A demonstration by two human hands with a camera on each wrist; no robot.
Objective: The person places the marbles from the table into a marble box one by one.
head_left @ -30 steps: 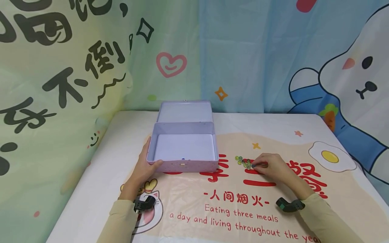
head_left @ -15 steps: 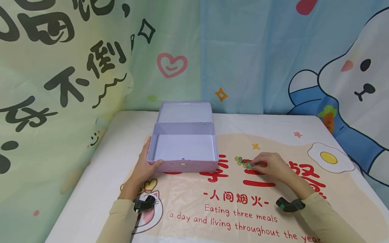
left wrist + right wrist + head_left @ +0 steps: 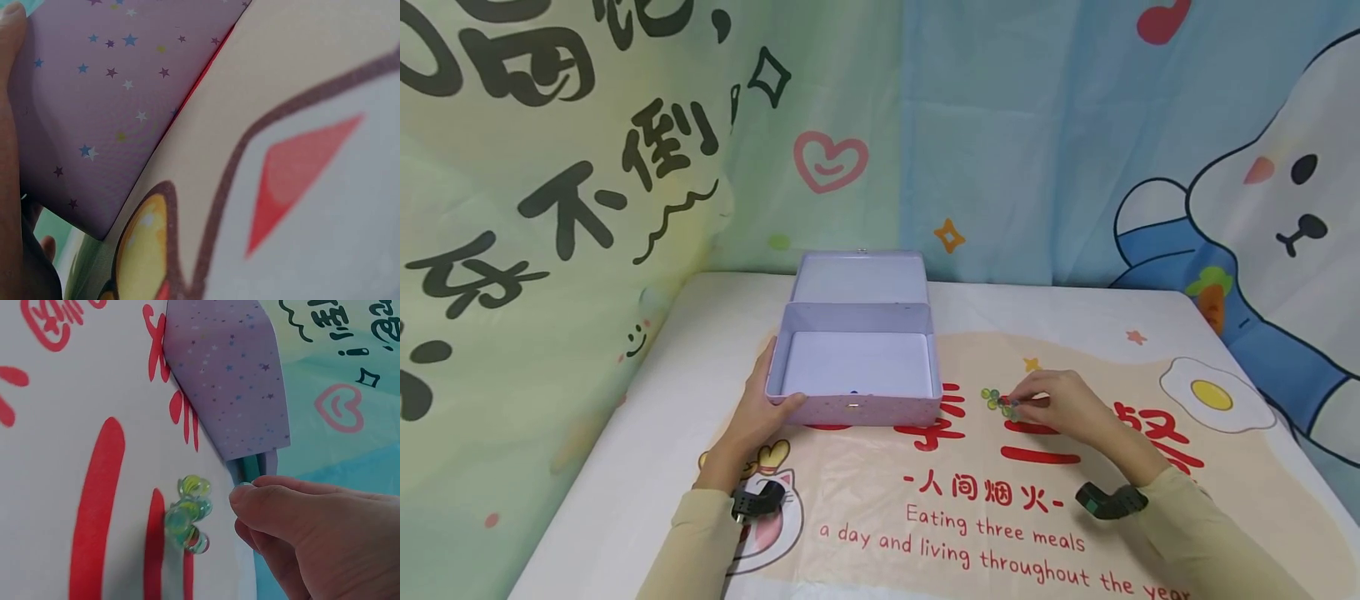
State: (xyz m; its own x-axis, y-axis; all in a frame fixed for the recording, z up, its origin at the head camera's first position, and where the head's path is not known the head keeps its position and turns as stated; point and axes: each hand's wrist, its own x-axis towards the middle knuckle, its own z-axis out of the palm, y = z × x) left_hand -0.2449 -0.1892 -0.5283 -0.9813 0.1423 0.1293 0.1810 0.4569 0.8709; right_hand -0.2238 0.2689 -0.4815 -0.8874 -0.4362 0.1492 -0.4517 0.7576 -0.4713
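Head view: inside the lilac box (image 3: 853, 409) at six o'clock, a blue speck (image 3: 853, 392), too small to identify. The right hand (image 3: 1063, 408) mostly hides a marble (image 3: 244, 484). At three o'clock, the edge crops a cartoon animal (image 3: 1318, 187).

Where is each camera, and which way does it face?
Head: worn there, facing forward and down at the box; left hand, right hand, sleeves show.
Left wrist: worn there, facing box and tablecloth; left hand partly shows.
Right wrist: worn there, facing the marbles; right hand shows.
Head and right wrist share box and marbles.
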